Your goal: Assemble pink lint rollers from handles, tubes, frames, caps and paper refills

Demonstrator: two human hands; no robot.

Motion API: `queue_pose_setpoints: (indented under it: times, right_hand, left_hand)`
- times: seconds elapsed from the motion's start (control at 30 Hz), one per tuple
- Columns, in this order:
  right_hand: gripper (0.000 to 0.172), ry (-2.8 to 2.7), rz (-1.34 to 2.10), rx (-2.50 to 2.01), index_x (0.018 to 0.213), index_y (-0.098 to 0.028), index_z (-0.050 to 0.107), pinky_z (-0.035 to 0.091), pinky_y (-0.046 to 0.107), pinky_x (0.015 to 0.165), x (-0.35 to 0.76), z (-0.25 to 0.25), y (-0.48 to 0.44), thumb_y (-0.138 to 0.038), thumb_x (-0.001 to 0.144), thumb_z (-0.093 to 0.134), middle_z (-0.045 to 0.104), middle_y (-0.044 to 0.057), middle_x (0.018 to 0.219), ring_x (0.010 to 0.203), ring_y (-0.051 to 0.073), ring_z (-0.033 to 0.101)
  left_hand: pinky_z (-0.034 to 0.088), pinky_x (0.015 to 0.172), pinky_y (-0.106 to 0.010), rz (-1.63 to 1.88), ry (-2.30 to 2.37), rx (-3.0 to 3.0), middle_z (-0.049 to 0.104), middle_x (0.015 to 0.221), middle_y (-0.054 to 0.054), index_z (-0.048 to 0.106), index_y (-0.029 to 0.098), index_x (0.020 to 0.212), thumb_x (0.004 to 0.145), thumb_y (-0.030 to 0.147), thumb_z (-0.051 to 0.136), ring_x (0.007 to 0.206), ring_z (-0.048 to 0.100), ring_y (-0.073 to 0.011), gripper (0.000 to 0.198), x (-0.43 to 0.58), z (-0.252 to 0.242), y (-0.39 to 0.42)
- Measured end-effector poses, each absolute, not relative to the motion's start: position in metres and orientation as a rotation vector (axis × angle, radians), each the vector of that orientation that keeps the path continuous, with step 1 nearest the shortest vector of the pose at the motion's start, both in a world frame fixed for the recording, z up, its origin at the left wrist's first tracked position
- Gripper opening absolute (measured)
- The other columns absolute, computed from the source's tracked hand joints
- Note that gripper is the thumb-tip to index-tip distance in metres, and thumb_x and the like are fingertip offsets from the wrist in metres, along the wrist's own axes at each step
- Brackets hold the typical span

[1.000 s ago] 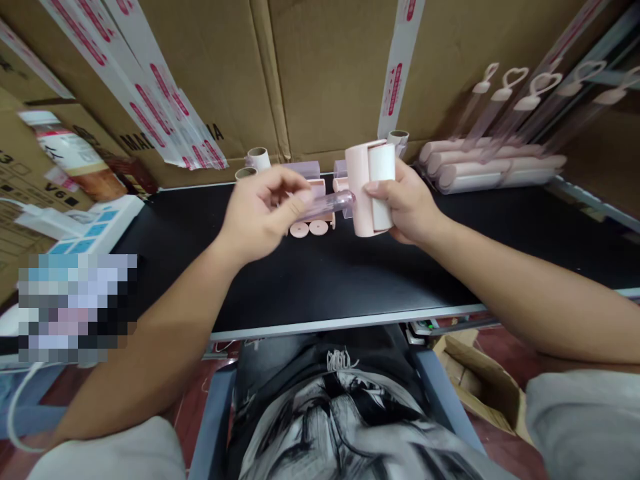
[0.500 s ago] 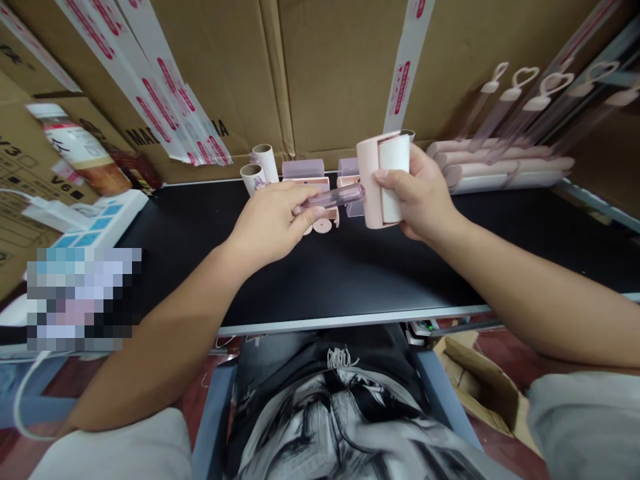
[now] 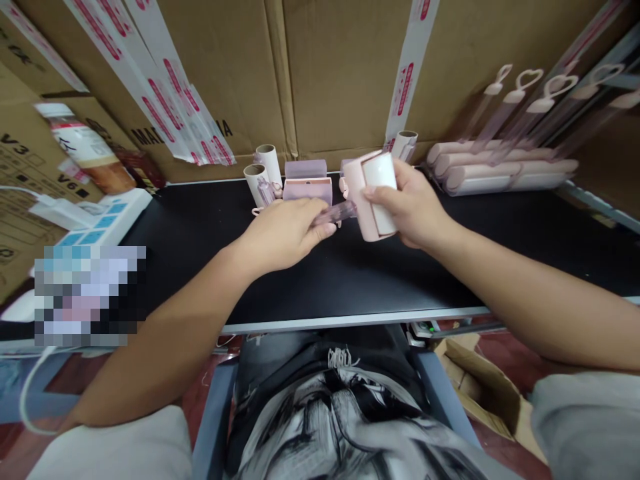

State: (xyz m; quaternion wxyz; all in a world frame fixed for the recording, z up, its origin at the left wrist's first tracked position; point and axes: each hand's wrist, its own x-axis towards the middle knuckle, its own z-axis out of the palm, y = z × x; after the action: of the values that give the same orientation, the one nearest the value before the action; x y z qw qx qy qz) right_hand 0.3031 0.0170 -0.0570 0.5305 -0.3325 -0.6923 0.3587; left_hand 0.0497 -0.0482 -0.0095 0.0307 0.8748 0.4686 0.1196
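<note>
My right hand (image 3: pixel 414 200) is closed around a lint roller head (image 3: pixel 371 197), a pale pink half-shell with a white paper roll in it. My left hand (image 3: pixel 283 235) grips a see-through purple handle (image 3: pixel 336 213), whose far end meets the side of the pink shell. Whether the two are joined I cannot tell. Behind my hands stand white paper rolls (image 3: pixel 269 163) with cardboard cores. Near them lie pink and purple shell pieces (image 3: pixel 307 190), partly hidden by my left hand.
Several pink lint rollers (image 3: pixel 505 167) with heart-topped handles are stacked at the right. On the left are a power strip (image 3: pixel 107 217), a drink bottle (image 3: pixel 83 150) and a pixelated object (image 3: pixel 85 293). Cardboard boxes (image 3: pixel 340 80) wall the back of the black table (image 3: pixel 310 293).
Both hands have come slightly lower and nearer, the right one also leftward, with the handle and roller head still held. A white roll behind the right hand now shows.
</note>
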Motion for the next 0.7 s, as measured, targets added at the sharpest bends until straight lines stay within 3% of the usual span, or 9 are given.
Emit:
queue_pose_setpoints:
  times: [0.07,0.13,0.2,0.27,0.43,0.53,0.7]
  right_hand:
    - [0.053,-1.782,0.818,-0.699,0.12,-0.024,0.068,0.062,0.044,0.087,0.298,-0.056,0.006,-0.062,0.089,0.089,0.072,0.004,0.104,0.093,0.026,0.069]
    - [0.053,-1.881,0.768,-0.615,0.12,-0.024,0.068,0.061,0.043,0.087,0.294,-0.055,-0.003,-0.067,0.094,0.085,0.072,0.005,0.105,0.093,0.026,0.068]
    - [0.052,-1.922,0.736,-0.573,0.123,-0.024,0.068,0.06,0.043,0.086,0.293,-0.055,-0.008,-0.069,0.099,0.08,0.072,0.005,0.106,0.093,0.025,0.067]
    - [0.052,-1.929,0.717,-0.556,0.124,-0.025,0.067,0.059,0.042,0.087,0.293,-0.056,-0.009,-0.069,0.1,0.08,0.072,0.005,0.107,0.094,0.025,0.067]
    - [0.054,-1.94,0.692,-0.537,0.131,-0.022,0.066,0.058,0.042,0.092,0.292,-0.06,-0.009,-0.065,0.101,0.081,0.073,0.007,0.116,0.103,0.026,0.069]
    - [0.056,-1.966,0.683,-0.525,0.135,-0.022,0.064,0.059,0.041,0.089,0.288,-0.062,-0.014,-0.064,0.1,0.081,0.074,0.008,0.118,0.102,0.026,0.069]
    - [0.057,-2.037,0.685,-0.461,0.129,-0.023,0.063,0.058,0.038,0.08,0.276,-0.073,-0.021,-0.07,0.101,0.078,0.074,0.006,0.108,0.091,0.023,0.068]
  left_hand:
    - [0.061,0.087,-0.045,0.502,1.335,2.623,0.081,0.111,-0.013,0.068,0.017,0.124,0.114,0.055,0.056,0.098,0.078,-0.0328,0.041,0.053,-0.016,-0.049]
    - [0.06,0.079,-0.04,0.765,1.197,2.463,0.08,0.11,-0.011,0.059,0.02,0.139,0.109,0.062,0.065,0.09,0.077,-0.0279,0.052,0.054,-0.025,-0.048]
    - [0.061,0.075,-0.037,0.983,1.056,2.293,0.079,0.113,-0.009,0.047,0.024,0.151,0.106,0.064,0.071,0.087,0.076,-0.0235,0.065,0.054,-0.033,-0.045]
    - [0.062,0.077,-0.036,1.067,0.949,2.222,0.077,0.117,-0.008,0.043,0.026,0.15,0.108,0.061,0.07,0.088,0.076,-0.0214,0.061,0.054,-0.04,-0.041]
    - [0.062,0.081,-0.035,1.184,0.908,2.252,0.074,0.128,-0.01,0.055,0.026,0.139,0.108,0.059,0.07,0.098,0.075,-0.0214,0.047,0.055,-0.04,-0.041]
    - [0.059,0.076,-0.034,1.301,0.916,2.271,0.074,0.117,-0.008,0.062,0.025,0.126,0.106,0.059,0.072,0.093,0.071,-0.0203,0.041,0.061,-0.034,-0.046]
    - [0.056,0.084,-0.039,1.531,1.001,2.413,0.07,0.094,-0.005,0.063,0.023,0.092,0.106,0.045,0.07,0.089,0.067,-0.0215,0.027,0.076,-0.019,-0.054]
